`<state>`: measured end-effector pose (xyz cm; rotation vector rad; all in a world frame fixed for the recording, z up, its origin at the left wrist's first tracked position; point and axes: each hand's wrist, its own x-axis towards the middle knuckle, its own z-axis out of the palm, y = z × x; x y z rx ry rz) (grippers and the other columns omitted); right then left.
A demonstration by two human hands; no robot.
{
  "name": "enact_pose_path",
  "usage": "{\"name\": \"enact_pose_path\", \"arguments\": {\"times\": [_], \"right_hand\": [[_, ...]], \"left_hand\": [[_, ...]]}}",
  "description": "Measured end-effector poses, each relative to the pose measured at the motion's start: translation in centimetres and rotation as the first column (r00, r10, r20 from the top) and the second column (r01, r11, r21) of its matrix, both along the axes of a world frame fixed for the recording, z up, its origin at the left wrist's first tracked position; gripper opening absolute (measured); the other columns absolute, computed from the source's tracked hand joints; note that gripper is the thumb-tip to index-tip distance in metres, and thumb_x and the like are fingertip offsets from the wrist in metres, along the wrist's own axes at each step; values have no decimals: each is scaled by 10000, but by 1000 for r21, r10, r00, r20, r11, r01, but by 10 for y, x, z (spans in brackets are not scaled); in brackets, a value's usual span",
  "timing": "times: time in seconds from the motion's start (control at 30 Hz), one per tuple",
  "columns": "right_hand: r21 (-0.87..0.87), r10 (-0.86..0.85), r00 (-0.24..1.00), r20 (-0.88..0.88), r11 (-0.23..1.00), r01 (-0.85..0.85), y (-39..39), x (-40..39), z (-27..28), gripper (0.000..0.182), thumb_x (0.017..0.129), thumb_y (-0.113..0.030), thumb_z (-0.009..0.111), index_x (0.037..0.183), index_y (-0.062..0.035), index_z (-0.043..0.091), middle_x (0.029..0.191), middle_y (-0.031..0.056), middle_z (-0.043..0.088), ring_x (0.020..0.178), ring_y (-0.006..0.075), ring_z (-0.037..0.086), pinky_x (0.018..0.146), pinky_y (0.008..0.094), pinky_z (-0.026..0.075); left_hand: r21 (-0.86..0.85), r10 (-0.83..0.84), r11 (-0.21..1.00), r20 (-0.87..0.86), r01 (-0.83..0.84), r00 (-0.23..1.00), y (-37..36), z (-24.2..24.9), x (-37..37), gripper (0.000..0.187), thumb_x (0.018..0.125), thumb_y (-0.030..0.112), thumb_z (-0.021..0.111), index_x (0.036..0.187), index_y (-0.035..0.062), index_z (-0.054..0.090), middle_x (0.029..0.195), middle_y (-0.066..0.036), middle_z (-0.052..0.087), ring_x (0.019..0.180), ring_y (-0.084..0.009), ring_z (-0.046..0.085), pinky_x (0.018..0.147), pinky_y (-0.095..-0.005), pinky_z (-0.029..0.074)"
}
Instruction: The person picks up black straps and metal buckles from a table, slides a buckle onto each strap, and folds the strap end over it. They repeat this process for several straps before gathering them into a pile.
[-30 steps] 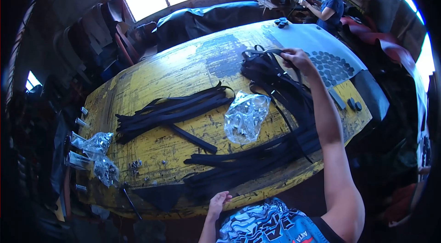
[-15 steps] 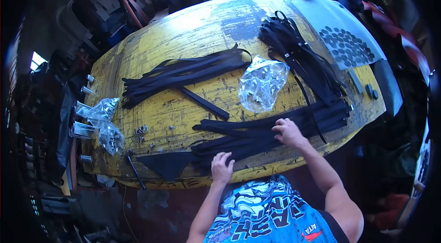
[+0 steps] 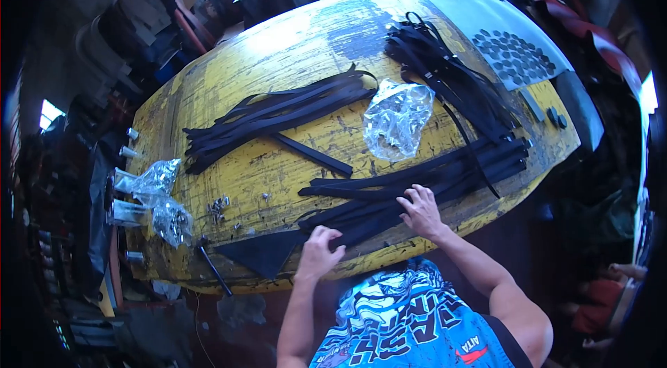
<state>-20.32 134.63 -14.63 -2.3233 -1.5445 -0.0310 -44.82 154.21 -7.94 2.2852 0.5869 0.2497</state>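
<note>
Left hand (image 3: pixel 319 255), right hand (image 3: pixel 420 213) at long, black, fabric-looking strips (image 3: pixel 453 177), fingers parted, seemingly empty; strips lie lengthwise, probably against tangling.

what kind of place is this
Probably a small workshop, perhaps for bags or leather goods. The big, scuffed yellow table looks like a workbench; it holds piles of long black straps, and many dark discs lie spread on a pale sheet.
</note>
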Motion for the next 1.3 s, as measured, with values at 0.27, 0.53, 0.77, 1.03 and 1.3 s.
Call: {"name": "enact_pose_path", "arguments": {"times": [0.27, 0.53, 0.77, 1.03, 1.3], "right_hand": [[111, -198, 978, 68, 976, 190, 36, -29, -26, 320, 698, -114, 665, 1015, -90, 697, 1138, 119, 572, 1208, 332, 460, 1048, 473, 333], [87, -216, 976, 32, 973, 212, 59, -89, -34, 408, 688, -169, 686, 1086, -85, 683, 1191, 158, 553, 1227, 354, 448, 1056, 486, 322], [43, -69, 993, -94, 996, 73, 111, -159, -1, 457, 745, -233, 723, 1176, -109, 637, 1313, 145, 488, 1340, 366, 356, 1113, 520, 264], [97, 171, 969, -178, 983, -156, 184, -234, -19, 404, 783, -192, 694, 1164, -74, 630, 1263, 123, 546, 1314, 336, 404, 1097, 486, 298], [241, 459, 868, -192, 879, -412, 267, -289, -22, 387, 804, -184, 675, 1168, -67, 618, 1228, 111, 573, 1261, 320, 462, 1047, 453, 354]], "left_hand": [[190, 252, 958, -209, -214, 945, 100, 75, -128, 318, 663, 133, 809, 971, 96, 738, 966, -102, 635, 918, -292, 646, 840, -369, 525], [274, 373, 914, -270, -300, 888, 164, 43, -203, 308, 666, 172, 815, 960, 127, 738, 960, -68, 642, 947, -273, 622, 888, -397, 436], [141, 277, 958, -253, -248, 927, 190, -7, -214, 256, 721, 86, 776, 972, 78, 724, 868, -90, 637, 733, -231, 644, 754, -362, 502], [229, 281, 948, -284, -220, 917, 194, -58, -238, 313, 708, 108, 777, 1012, 85, 710, 952, -90, 660, 904, -254, 623, 824, -382, 508], [182, 244, 962, -226, -205, 943, 185, -79, -247, 200, 850, 94, 575, 1013, 86, 692, 992, -121, 670, 968, -325, 630, 854, -444, 478]]}}
